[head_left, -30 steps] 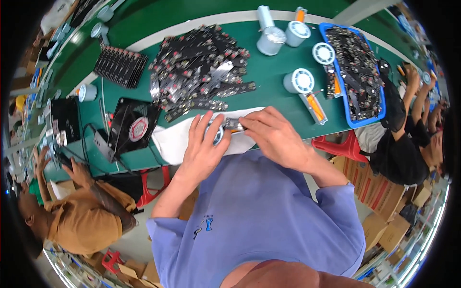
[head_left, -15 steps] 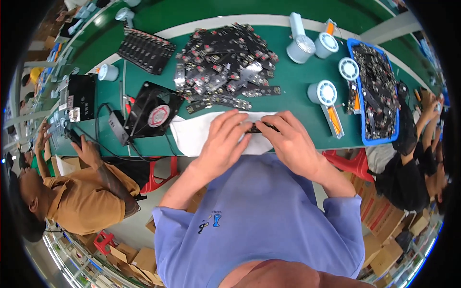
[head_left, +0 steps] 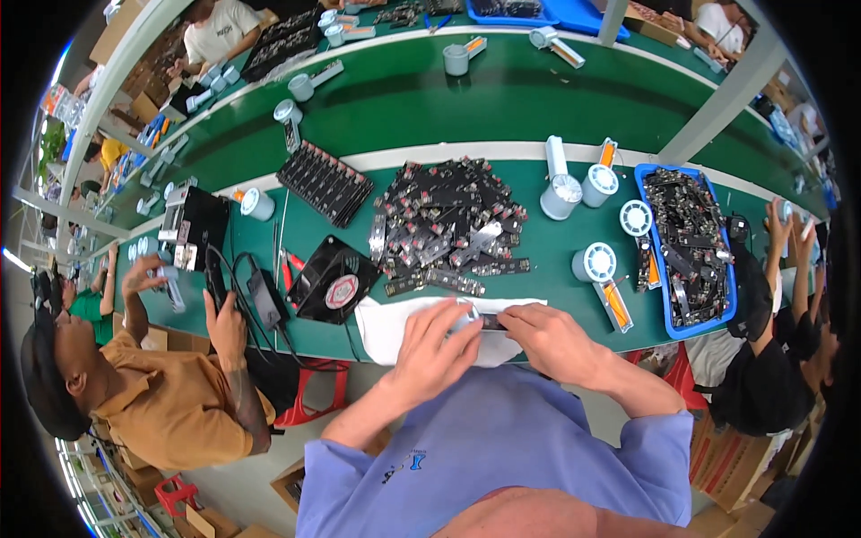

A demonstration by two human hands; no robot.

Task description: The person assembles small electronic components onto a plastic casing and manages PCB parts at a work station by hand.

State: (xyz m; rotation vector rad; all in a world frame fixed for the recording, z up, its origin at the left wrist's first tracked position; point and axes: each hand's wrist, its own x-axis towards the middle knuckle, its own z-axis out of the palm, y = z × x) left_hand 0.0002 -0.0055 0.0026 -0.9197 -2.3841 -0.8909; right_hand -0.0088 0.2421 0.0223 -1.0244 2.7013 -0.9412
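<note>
Lower centre of frame, over the white cloth (head_left: pixel 381 327): left hand (head_left: pixel 437 345) and right hand (head_left: pixel 552 336) meet, fingers curled, both pinching one small dark strip part (head_left: pixel 491 321) between fingertips. Forearms angle up from the bottom edge, converging. Pile of similar parts (head_left: pixel 444 224) lies just above on the green bench (head_left: pixel 538 269).

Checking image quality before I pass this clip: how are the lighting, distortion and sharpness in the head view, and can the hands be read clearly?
Head view: bright, even overhead light, soft shadows only; strong fisheye bending of the green bench edges toward the black rim; centre sharp, edges smeared. Left hand and right hand are clear, but the small dark part between them is too small to read in detail over the white cloth.
</note>
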